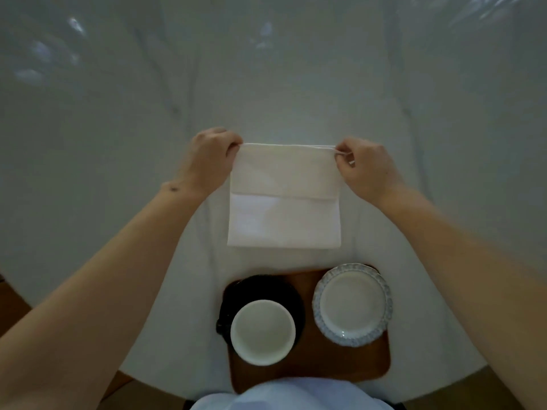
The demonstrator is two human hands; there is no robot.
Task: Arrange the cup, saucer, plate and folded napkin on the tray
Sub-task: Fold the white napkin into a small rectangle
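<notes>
A white cloth napkin (284, 199) lies partly folded on the white tablecloth, just beyond the tray. My left hand (208, 161) pinches its far left corner and my right hand (365, 167) pinches its far right corner; the top layer is folded toward me. The brown wooden tray (310, 365) sits at the near table edge. On its left a white cup (262, 332) stands on a dark saucer (260, 288). On its right rests a white plate (352, 304) with a blue patterned rim.
A white tablecloth (118, 143) covers the whole table. Wooden floor (11, 303) shows at the lower left. My pale blue clothing (290, 395) overlaps the tray's near edge.
</notes>
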